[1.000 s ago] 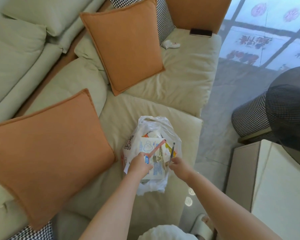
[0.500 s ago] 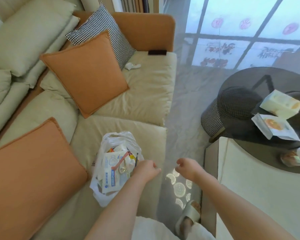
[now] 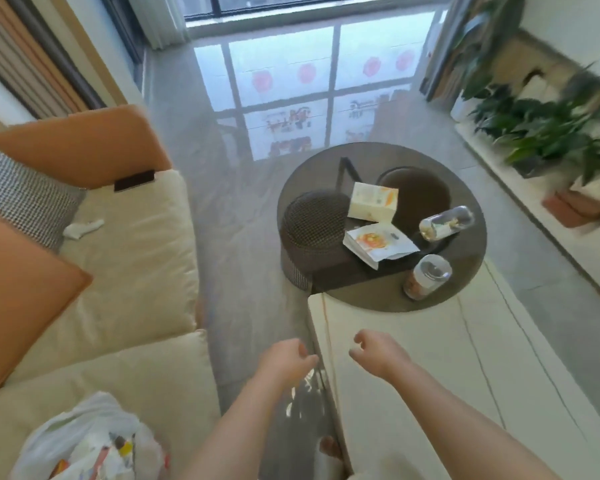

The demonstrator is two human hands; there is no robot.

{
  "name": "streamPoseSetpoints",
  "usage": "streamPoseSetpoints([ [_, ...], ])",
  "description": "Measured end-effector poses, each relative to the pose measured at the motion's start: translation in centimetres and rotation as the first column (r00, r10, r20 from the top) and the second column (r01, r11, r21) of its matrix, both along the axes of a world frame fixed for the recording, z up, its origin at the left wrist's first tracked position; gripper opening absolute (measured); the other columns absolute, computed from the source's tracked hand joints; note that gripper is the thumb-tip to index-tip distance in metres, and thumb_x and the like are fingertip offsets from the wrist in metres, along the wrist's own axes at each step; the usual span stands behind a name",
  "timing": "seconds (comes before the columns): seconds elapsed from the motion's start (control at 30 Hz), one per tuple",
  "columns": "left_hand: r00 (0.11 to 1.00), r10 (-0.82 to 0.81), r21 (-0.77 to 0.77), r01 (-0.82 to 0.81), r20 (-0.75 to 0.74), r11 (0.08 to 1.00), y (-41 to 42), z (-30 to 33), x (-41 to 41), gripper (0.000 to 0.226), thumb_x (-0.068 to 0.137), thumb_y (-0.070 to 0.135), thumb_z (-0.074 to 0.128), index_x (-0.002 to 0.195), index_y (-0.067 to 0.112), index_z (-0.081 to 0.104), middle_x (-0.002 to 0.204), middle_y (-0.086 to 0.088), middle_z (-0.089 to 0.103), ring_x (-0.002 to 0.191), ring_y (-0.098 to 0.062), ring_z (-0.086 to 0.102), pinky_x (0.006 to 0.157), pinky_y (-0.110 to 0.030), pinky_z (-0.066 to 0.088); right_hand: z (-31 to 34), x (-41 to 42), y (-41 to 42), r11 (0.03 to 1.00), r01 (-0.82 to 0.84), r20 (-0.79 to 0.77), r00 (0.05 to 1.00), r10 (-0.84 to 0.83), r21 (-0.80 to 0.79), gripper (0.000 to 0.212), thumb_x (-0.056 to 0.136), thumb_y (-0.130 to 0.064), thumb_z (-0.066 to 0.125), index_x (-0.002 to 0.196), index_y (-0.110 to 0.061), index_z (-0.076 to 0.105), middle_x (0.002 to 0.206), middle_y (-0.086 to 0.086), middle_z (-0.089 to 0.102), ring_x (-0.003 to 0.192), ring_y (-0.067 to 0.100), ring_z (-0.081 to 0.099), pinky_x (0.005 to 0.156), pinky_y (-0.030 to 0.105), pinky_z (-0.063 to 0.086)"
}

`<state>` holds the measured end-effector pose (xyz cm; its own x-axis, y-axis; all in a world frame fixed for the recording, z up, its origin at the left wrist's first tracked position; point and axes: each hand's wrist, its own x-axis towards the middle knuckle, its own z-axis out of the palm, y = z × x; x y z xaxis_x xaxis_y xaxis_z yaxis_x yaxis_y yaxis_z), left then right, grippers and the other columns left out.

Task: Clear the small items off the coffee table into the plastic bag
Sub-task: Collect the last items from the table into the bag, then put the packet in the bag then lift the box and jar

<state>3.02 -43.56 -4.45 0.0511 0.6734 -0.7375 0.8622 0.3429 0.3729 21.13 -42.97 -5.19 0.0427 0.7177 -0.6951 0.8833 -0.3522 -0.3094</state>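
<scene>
The white plastic bag sits on the sofa seat at lower left, holding packets and papers. On the round dark glass coffee table lie a cream box, a flat white packet with an orange print, a clear bottle on its side and an upright jar. My left hand hangs over the floor gap, fingers loosely curled, holding nothing. My right hand hovers over the white tabletop, also loosely curled and holding nothing.
A cream sofa with orange cushions fills the left. A houndstooth stool stands under the glass table. Potted plants line the right wall. A dark phone and a white sock lie on the sofa.
Both hands let go of the items in the bag and swung right, away from it. My view turned from the sofa toward the coffee table.
</scene>
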Motion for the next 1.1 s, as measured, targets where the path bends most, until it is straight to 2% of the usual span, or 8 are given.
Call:
streamPoseSetpoints([
  [0.1,0.997,-0.075,0.014,0.074,0.034,0.997,2.5,-0.1,4.0,0.036,0.088,0.045,0.053,0.113,0.019,0.061,0.116,0.001,0.063,0.104,-0.018,0.060,0.089,-0.033,0.051,0.3,4.3,1.2,0.990,0.137,0.010,0.991,-0.137,0.031,0.045,0.091,-0.032,0.046,0.134,-0.018,0.049,0.134,0.002,0.055,0.120,0.020,0.054,0.095,0.033,0.048],
  [0.23,0.986,-0.161,0.038,0.160,0.038,0.986,6.0,-0.3,8.3,0.044,0.089,0.049,0.051,0.125,0.024,0.055,0.124,0.001,0.059,0.110,-0.019,0.059,0.094,-0.033,0.049,0.6,8.6,3.4,0.950,0.296,0.002,0.955,-0.297,0.097,0.048,0.089,-0.029,0.047,0.135,-0.018,0.048,0.137,0.004,0.053,0.125,0.022,0.050,0.097,0.034,0.045],
  [0.47,0.945,-0.327,0.175,0.317,0.030,0.932,15.3,-2.7,14.3,0.049,0.091,0.046,0.050,0.135,0.025,0.047,0.133,0.003,0.052,0.121,-0.017,0.051,0.097,-0.035,0.048,-1.1,14.2,9.3,0.858,0.457,0.028,0.879,-0.476,0.235,0.042,0.084,-0.032,0.057,0.124,-0.020,0.054,0.128,0.006,0.053,0.116,0.026,0.050,0.093,0.039,0.049],
  [0.6,0.930,-0.368,0.233,0.360,-0.006,0.904,21.0,-5.8,16.5,0.052,0.091,0.045,0.051,0.140,0.028,0.043,0.140,0.004,0.045,0.127,-0.016,0.043,0.093,-0.035,0.051,-3.9,16.1,13.0,0.864,0.430,0.122,0.873,-0.471,0.262,0.064,0.087,-0.039,0.058,0.143,-0.021,0.032,0.150,0.005,0.031,0.135,0.026,0.032,0.103,0.039,0.042],
  [0.7,0.904,-0.421,0.259,0.426,-0.074,0.867,24.8,-8.8,17.8,0.048,0.093,0.041,0.050,0.138,0.026,0.045,0.140,0.003,0.046,0.128,-0.017,0.040,0.091,-0.029,0.046,-6.7,17.1,15.4,0.884,0.392,0.185,0.878,-0.442,0.256,0.073,0.086,-0.044,0.058,0.146,-0.028,0.019,0.157,0.004,0.013,0.143,0.027,0.016,0.105,0.040,0.040],
  [0.8,0.869,-0.472,0.265,0.495,-0.147,0.828,27.7,-12.2,19.4,0.045,0.094,0.041,0.047,0.136,0.024,0.047,0.139,0.001,0.049,0.128,-0.020,0.040,0.095,-0.034,0.045,-9.3,18.0,17.6,0.906,0.364,0.225,0.884,-0.409,0.217,0.081,0.086,-0.046,0.058,0.148,-0.032,0.008,0.159,0.004,0.000,0.147,0.029,0.002,0.107,0.043,0.038],
  [0.97,0.828,-0.523,0.288,0.561,-0.203,0.776,29.8,-17.8,23.0,0.045,0.093,0.041,0.053,0.134,0.023,0.049,0.140,0.000,0.049,0.132,-0.021,0.041,0.106,-0.036,0.039,-13.3,18.9,20.5,0.932,0.323,0.277,0.892,-0.358,0.162,0.088,0.085,-0.049,0.059,0.150,-0.035,0.001,0.160,0.005,-0.009,0.147,0.031,-0.007,0.112,0.046,0.031],
  [1.1,0.777,-0.569,0.293,0.629,-0.269,0.720,30.6,-21.3,25.3,0.040,0.092,0.033,0.056,0.130,0.022,0.052,0.143,-0.003,0.044,0.138,-0.026,0.031,0.114,-0.043,0.028,-16.2,19.6,21.2,0.938,0.308,0.323,0.882,-0.344,0.160,0.082,0.085,-0.043,0.060,0.148,-0.036,0.007,0.159,0.006,-0.001,0.147,0.032,-0.001,0.109,0.047,0.035],
])
